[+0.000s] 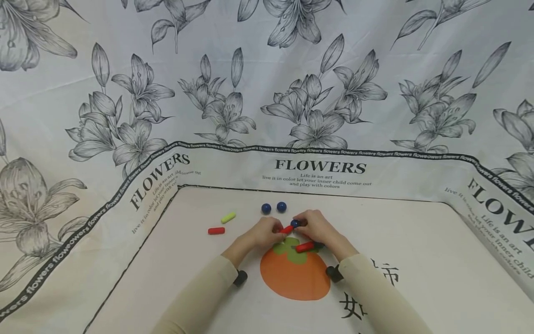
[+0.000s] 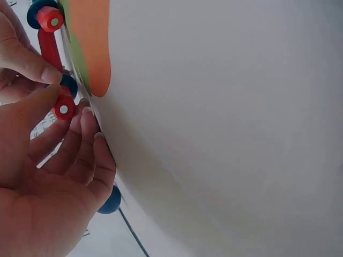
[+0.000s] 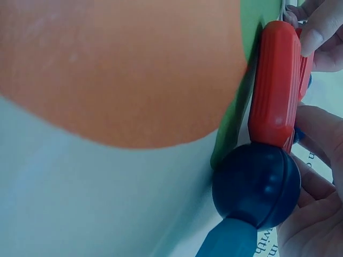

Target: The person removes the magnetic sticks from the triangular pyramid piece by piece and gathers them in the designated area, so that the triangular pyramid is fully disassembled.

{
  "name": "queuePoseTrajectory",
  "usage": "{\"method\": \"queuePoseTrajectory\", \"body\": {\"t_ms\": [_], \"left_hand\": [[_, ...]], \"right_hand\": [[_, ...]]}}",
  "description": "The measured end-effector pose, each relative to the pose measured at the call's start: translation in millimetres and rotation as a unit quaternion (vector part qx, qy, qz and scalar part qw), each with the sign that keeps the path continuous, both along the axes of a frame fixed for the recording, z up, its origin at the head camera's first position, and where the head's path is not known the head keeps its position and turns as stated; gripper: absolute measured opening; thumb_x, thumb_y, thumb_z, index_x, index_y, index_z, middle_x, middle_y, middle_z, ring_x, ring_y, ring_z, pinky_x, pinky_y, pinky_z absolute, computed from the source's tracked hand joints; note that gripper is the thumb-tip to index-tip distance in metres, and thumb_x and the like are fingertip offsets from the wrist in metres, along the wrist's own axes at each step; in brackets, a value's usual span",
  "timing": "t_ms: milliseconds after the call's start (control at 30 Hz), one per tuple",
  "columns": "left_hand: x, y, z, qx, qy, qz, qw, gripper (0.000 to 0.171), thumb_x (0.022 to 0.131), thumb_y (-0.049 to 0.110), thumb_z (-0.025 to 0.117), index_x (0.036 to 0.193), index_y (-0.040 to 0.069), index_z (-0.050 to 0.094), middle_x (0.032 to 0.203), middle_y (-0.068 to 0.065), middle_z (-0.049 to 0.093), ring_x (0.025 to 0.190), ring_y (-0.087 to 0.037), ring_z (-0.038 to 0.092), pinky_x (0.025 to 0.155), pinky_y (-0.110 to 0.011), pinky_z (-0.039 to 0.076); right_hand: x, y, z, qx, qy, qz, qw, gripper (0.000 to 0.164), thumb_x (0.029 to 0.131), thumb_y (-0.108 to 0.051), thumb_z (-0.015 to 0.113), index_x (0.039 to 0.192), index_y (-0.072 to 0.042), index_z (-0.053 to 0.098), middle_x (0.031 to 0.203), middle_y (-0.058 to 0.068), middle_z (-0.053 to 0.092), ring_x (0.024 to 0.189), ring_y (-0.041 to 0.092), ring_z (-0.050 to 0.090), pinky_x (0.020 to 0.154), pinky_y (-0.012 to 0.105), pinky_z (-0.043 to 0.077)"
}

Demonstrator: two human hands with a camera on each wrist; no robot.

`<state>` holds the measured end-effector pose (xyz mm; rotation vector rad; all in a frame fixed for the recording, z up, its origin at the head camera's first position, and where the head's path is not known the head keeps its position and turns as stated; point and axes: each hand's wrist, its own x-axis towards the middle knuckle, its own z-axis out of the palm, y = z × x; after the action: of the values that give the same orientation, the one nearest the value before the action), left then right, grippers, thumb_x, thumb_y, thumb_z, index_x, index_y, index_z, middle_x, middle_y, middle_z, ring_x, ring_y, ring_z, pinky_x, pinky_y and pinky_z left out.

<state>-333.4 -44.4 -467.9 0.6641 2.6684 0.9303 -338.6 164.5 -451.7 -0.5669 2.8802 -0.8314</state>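
Observation:
Above the printed persimmon, my left hand (image 1: 267,232) pinches a red rod (image 1: 287,229) between thumb and fingers. My right hand (image 1: 314,226) pinches a dark blue ball (image 1: 295,223) at the rod's far end. In the left wrist view the rod's near end (image 2: 64,109) shows a pale round spot. Another red rod (image 1: 304,247) lies just below the right hand. The right wrist view shows that red rod (image 3: 274,85) meeting a dark blue ball (image 3: 257,184), with a blue-green rod (image 3: 230,238) on the ball's other side.
Two dark blue balls (image 1: 273,207) sit beyond the hands. To the left lie a yellow-green rod (image 1: 228,217) and a red rod (image 1: 216,230). The white cloth (image 1: 200,278) carries an orange persimmon print (image 1: 296,278) and black characters. Flower-printed fabric (image 1: 225,116) rises behind.

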Motion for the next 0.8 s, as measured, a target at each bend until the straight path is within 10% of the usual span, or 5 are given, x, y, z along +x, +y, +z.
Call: {"method": "queuePoseTrajectory", "body": {"t_ms": [800], "left_hand": [[-3.3,-5.9,-1.2,0.004,-0.009,-0.011,0.9999,0.015,0.093,0.017,0.076,0.104,0.008,0.076,0.089,0.003,0.069,0.085,-0.012,0.06,0.083,-0.029,0.051]], "right_hand": [[-3.4,-3.8,-3.1,0.005,0.013,-0.018,1.0,0.034,0.086,-0.012,0.082,0.117,-0.002,0.076,0.108,0.01,0.075,0.088,0.017,0.065,0.089,0.041,0.056]]}}
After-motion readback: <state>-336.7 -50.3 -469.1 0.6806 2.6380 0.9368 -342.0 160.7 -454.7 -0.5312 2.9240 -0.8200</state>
